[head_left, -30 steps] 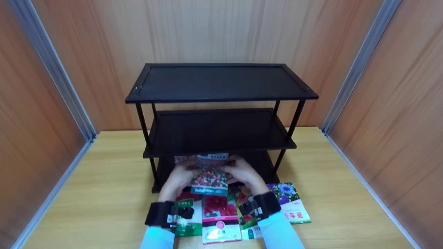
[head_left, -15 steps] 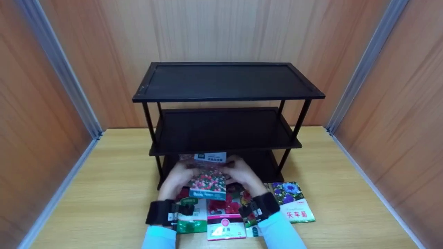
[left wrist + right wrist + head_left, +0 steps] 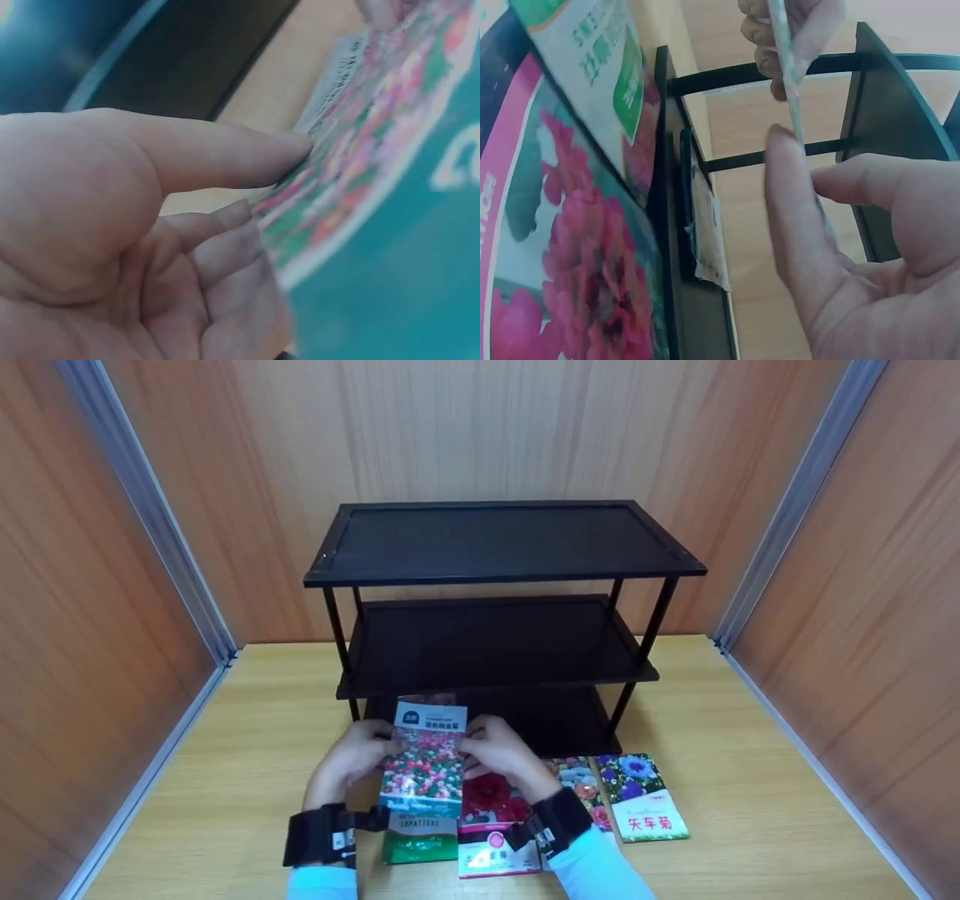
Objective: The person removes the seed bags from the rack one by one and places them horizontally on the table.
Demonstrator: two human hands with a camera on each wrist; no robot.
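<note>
A flower-seed packet (image 3: 424, 765) with pink blossoms and a teal lower band is held between both hands, in front of the rack's bottom shelf. My left hand (image 3: 364, 750) pinches its left edge, thumb on the front; the left wrist view shows that thumb (image 3: 247, 154) on the printed face. My right hand (image 3: 499, 750) pinches the right edge between thumb and index finger, and the right wrist view shows the packet edge-on. Below it lies a green-and-white seed packet (image 3: 420, 847), partly covered. Beside that is a seed packet with magenta flowers (image 3: 495, 802).
A black three-tier rack (image 3: 495, 645) stands behind the hands. On its bottom shelf lies another packet (image 3: 705, 217), mostly hidden in the head view. To the right lie a packet with orange flowers (image 3: 585, 784) and a cornflower packet (image 3: 645, 799). Wooden panels enclose the table.
Both hands have moved left and slightly toward me with the packet, from before the magenta packet to over the green-and-white one. The head view has also shifted slightly.
</note>
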